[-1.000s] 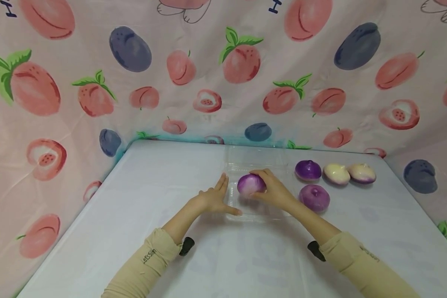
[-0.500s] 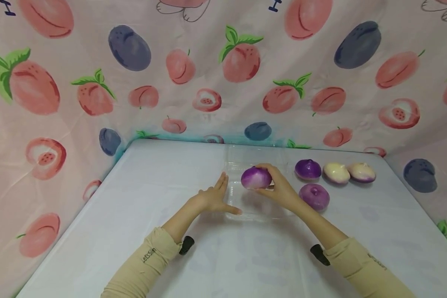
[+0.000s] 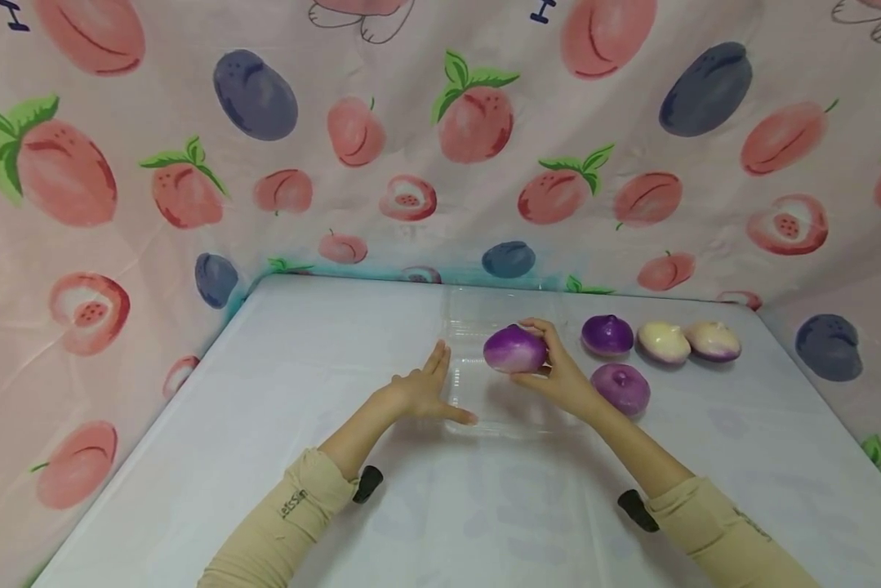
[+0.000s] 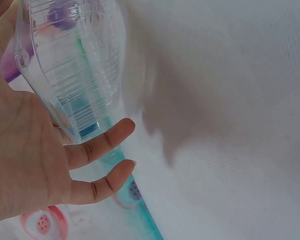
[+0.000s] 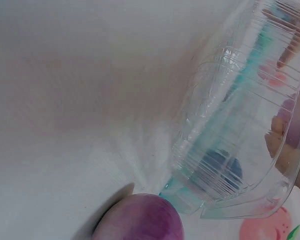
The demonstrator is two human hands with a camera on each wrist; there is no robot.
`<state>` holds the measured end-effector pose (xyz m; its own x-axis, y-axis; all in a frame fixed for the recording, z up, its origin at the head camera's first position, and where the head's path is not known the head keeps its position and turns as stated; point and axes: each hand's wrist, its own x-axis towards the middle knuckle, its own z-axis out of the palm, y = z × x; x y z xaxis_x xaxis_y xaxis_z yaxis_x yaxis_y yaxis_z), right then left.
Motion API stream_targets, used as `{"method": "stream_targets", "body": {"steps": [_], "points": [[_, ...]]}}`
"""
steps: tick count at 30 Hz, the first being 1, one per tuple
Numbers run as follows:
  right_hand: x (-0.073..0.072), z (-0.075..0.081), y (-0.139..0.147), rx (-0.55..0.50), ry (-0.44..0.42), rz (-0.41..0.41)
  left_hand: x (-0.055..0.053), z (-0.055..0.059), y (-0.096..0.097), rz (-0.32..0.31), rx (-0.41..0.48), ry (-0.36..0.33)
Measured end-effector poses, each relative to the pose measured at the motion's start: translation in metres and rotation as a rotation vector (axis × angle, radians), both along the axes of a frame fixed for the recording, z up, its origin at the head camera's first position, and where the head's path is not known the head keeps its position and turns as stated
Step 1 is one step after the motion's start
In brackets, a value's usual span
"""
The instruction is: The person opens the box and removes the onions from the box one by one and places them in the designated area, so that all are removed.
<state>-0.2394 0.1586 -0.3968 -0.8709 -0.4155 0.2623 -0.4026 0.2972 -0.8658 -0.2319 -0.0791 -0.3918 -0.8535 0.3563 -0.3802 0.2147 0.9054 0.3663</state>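
My right hand (image 3: pixel 567 382) grips a purple-and-white onion (image 3: pixel 515 349) between thumb and fingers, over the clear plastic box (image 3: pixel 509 412). The onion's white part faces down and its purple tip points up. At the right edge of the right wrist view, the same onion (image 5: pixel 299 120) shows behind the transparent box wall (image 5: pixel 220 130). My left hand (image 3: pixel 416 395) is at the box's left side, thumb along the front corner and fingers spread. In the left wrist view, two outstretched fingers (image 4: pixel 107 145) show beside the ribbed box wall (image 4: pixel 75 75).
Right of the box lie a dark purple onion (image 3: pixel 607 336), a lighter purple onion (image 3: pixel 620 391) and two whitish onions (image 3: pixel 663 342). The box's clear lid (image 3: pixel 502 306) lies folded back behind it. A fruit-print cloth (image 3: pixel 411 98) hangs behind the white table (image 3: pixel 322 327).
My right hand has lifted the onion from low in the box, moving it up and to the right. My left hand has stayed at the box's side.
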Motion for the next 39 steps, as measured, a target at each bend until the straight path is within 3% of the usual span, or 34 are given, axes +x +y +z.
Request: {"method": "stream_targets", "body": {"steps": [8, 19, 27, 39], "points": [[0.001, 0.000, 0.008, -0.035, -0.028, 0.015, 0.000, -0.001, -0.001, -0.004, 0.004, -0.005], [0.003, 0.007, 0.011, -0.149, -0.184, -0.026, 0.000, -0.004, -0.001, -0.005, 0.023, 0.004], [0.002, 0.016, 0.020, -0.285, -0.227, -0.047, 0.002, -0.002, -0.001, -0.004, 0.023, 0.006], [0.013, 0.026, 0.038, -0.150, -0.225, -0.203, 0.002, 0.000, -0.002, -0.010, 0.031, -0.023]]}}
